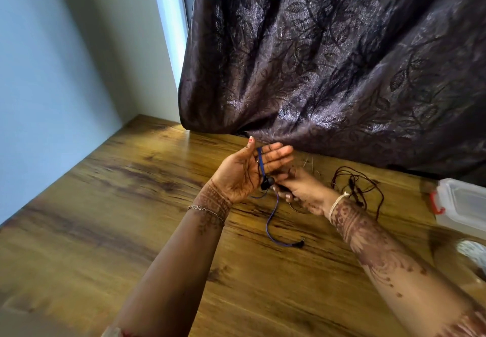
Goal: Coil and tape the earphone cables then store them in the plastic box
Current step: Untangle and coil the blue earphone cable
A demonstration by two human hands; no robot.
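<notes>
My left hand (246,169) is raised above the table, palm up, fingers straight. A blue earphone cable (271,218) is looped over its fingers, and a black earbud hangs at the palm's edge. The cable's tail drops to the table and ends in a black plug (300,243). My right hand (299,188) is just right of the left hand and pinches the blue cable below the earbud. A dark red earphone cable (360,186) lies tangled on the table behind my right wrist. The plastic box (465,205), clear with a red clasp, stands at the right edge.
A dark patterned curtain (342,60) hangs down to the wooden table (131,205) along its far edge. A pale wall bounds the left side. A roll that looks like tape (470,251) shows at the right edge, near the box.
</notes>
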